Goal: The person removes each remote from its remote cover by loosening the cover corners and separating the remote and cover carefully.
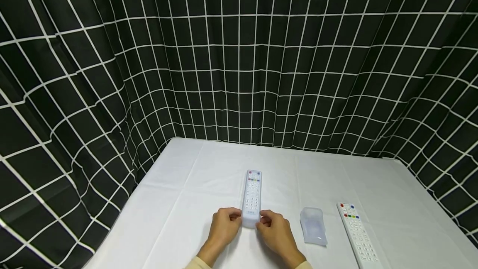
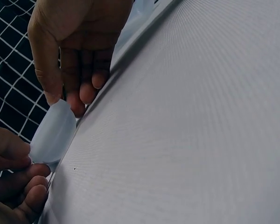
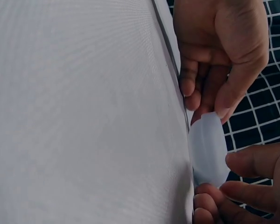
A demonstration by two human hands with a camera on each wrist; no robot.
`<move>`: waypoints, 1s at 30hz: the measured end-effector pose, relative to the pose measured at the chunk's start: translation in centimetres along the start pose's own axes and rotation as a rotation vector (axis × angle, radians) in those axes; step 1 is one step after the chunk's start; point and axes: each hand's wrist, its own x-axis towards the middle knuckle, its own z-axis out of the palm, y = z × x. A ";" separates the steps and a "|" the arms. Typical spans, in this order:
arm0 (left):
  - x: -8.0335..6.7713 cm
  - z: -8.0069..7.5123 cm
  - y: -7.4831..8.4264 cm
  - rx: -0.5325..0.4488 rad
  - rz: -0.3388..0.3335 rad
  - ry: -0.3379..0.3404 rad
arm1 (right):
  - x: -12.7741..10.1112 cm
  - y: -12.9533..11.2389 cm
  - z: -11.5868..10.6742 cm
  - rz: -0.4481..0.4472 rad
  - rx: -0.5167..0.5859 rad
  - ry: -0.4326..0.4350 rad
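A white remote control (image 1: 252,192) lies on the table inside a translucent silicone cover (image 1: 249,221), its buttons facing up and its far end pointing away from me. My left hand (image 1: 225,228) pinches the cover's near left corner between thumb and fingers. On the opposite corner, my right hand (image 1: 275,232) pinches the cover in the same way. Both wrist views show the cover's rounded near end, seen as a pale block (image 2: 53,133) between the two hands in the left wrist view. The remote's buttons are hidden in the wrist views.
To the right lies a separate short translucent cover piece (image 1: 313,226). Beyond it is a second white remote control (image 1: 357,235), bare and slanted, cut off by the bottom edge. A white cloth covers the table (image 1: 179,206); black grid curtains (image 1: 231,74) surround it.
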 end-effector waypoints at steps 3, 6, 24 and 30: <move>-0.1 -0.1 0.1 -0.020 0.017 -0.023 | -0.1 0.0 0.0 -0.002 0.008 0.006; -0.2 -0.2 0.3 -0.055 0.022 -0.050 | -0.2 -0.1 -0.1 0.002 0.038 0.013; -0.5 -0.5 1.4 -0.193 0.157 0.080 | -0.4 -1.4 -1.1 -0.141 0.105 0.221; -0.6 -0.4 2.1 -0.262 0.221 0.074 | -0.4 -2.0 -1.4 -0.189 0.122 0.290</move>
